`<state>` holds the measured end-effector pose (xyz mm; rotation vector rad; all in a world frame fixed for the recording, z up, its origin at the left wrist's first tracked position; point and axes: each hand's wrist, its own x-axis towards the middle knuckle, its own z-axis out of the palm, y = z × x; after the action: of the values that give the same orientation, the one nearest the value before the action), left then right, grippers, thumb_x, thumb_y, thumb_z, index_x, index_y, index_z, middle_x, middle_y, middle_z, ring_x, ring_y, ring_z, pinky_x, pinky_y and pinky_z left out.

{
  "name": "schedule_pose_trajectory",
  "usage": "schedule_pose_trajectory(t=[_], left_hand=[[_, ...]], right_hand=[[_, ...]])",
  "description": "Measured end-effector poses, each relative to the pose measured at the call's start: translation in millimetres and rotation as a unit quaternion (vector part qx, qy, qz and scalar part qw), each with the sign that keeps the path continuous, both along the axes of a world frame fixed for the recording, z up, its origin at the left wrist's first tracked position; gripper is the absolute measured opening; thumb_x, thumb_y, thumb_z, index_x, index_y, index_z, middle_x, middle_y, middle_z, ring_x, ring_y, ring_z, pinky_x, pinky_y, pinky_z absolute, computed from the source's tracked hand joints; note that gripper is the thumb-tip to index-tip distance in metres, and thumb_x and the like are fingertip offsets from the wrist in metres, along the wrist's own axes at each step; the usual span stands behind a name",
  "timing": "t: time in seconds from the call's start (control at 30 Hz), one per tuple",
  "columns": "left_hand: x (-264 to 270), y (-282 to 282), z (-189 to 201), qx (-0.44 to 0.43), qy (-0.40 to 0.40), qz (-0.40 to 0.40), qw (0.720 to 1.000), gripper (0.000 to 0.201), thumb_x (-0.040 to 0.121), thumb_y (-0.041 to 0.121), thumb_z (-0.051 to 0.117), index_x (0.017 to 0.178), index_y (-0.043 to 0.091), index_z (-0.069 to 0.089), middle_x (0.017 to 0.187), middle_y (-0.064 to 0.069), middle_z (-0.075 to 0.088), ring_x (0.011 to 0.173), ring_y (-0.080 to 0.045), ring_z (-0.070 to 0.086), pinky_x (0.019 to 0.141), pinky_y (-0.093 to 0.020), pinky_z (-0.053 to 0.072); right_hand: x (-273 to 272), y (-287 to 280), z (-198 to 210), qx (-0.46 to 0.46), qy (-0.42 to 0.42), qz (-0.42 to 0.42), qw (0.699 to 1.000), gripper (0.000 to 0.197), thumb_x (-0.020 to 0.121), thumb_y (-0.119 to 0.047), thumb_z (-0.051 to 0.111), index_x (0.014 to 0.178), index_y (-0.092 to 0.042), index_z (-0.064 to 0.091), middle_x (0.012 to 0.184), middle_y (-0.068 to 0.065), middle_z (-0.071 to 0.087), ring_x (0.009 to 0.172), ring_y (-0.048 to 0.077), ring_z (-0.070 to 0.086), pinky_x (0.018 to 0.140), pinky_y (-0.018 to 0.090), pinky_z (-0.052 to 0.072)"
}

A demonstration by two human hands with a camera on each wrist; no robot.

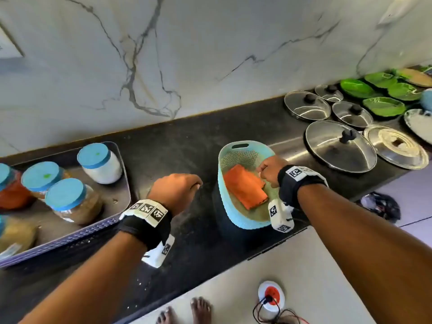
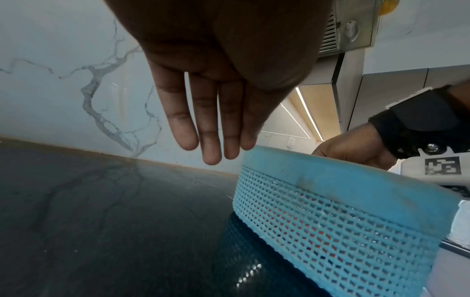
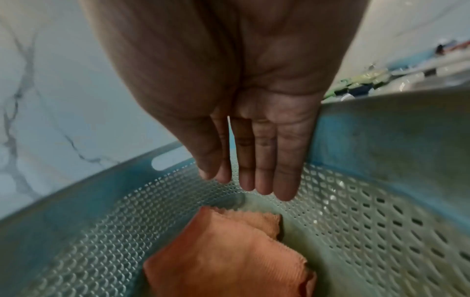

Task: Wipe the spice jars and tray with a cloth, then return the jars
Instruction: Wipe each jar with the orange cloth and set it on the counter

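A dark tray [image 1: 122, 195] at the left of the black counter holds several clear spice jars with blue lids, among them a white-filled jar [image 1: 100, 163] and a brown-filled jar [image 1: 72, 202]. A folded orange cloth [image 1: 244, 187] [image 3: 223, 261] lies in a light blue perforated basket [image 1: 236, 149] [image 2: 330, 211] [image 3: 381, 211]. My right hand [image 1: 266, 169] [image 3: 254, 186] hangs inside the basket just above the cloth, fingers straight and pointing down, holding nothing. My left hand [image 1: 195, 183] [image 2: 218, 152] hovers flat and empty over the counter between tray and basket.
Glass pot lids [image 1: 339, 146], a steel plate [image 1: 395, 147] and green plates [image 1: 383, 94] crowd the counter's right end. A marble wall runs behind. The counter's front edge is close to me; a white and red device [image 1: 271, 295] with cables lies on the floor.
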<state>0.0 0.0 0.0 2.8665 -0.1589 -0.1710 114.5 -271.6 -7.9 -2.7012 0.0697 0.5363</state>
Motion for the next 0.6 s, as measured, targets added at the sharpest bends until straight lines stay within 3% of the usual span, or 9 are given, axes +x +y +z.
schedule_pose_trajectory(t=[0.1,0.2,0.33,0.43,0.6], left_hand=[[10.6,5.1,-9.2,0.007,0.008,-0.002,1.0,0.024,0.101,0.037,0.047,0.116,0.039,0.065,0.116,0.01,0.071,0.105,-0.024,0.067,0.082,-0.038,0.055],[15.6,9.3,-10.9,0.007,0.027,-0.01,1.0,0.022,0.1,0.038,0.05,0.114,0.037,0.067,0.112,0.009,0.072,0.103,-0.023,0.067,0.079,-0.037,0.054],[20.4,15.9,-13.6,-0.006,0.033,-0.019,0.999,0.021,0.1,0.04,0.051,0.112,0.037,0.068,0.108,0.013,0.073,0.099,-0.017,0.068,0.077,-0.034,0.055],[23.8,21.4,-17.1,-0.028,0.033,-0.027,0.999,0.02,0.099,0.041,0.052,0.11,0.037,0.069,0.105,0.013,0.074,0.095,-0.014,0.07,0.076,-0.035,0.057],[31.6,23.3,-15.7,-0.072,0.045,-0.036,0.996,0.023,0.099,0.037,0.056,0.119,0.034,0.068,0.112,0.011,0.074,0.102,-0.017,0.071,0.081,-0.035,0.057]], right_hand=[[10.3,7.3,-4.8,-0.058,0.043,0.017,0.997,0.027,0.093,-0.01,0.059,0.117,-0.003,0.069,0.119,0.015,0.069,0.105,0.031,0.064,0.088,0.037,0.055],[21.3,22.0,-14.5,-0.084,0.071,0.042,0.993,0.025,0.092,-0.012,0.063,0.115,-0.005,0.07,0.109,0.012,0.071,0.091,0.024,0.061,0.082,0.036,0.054],[36.1,36.6,-26.8,-0.113,0.068,0.043,0.99,0.03,0.086,-0.031,0.071,0.108,-0.011,0.073,0.102,0.006,0.073,0.095,0.027,0.066,0.094,0.039,0.054],[45.0,43.9,-35.1,-0.134,0.079,0.03,0.987,0.043,0.084,-0.044,0.068,0.114,-0.013,0.069,0.111,0.007,0.07,0.104,0.031,0.064,0.099,0.044,0.05],[52.0,52.1,-35.9,-0.162,0.099,0.018,0.982,0.053,0.085,-0.046,0.07,0.126,-0.013,0.062,0.125,0.009,0.064,0.115,0.033,0.06,0.104,0.046,0.047]])
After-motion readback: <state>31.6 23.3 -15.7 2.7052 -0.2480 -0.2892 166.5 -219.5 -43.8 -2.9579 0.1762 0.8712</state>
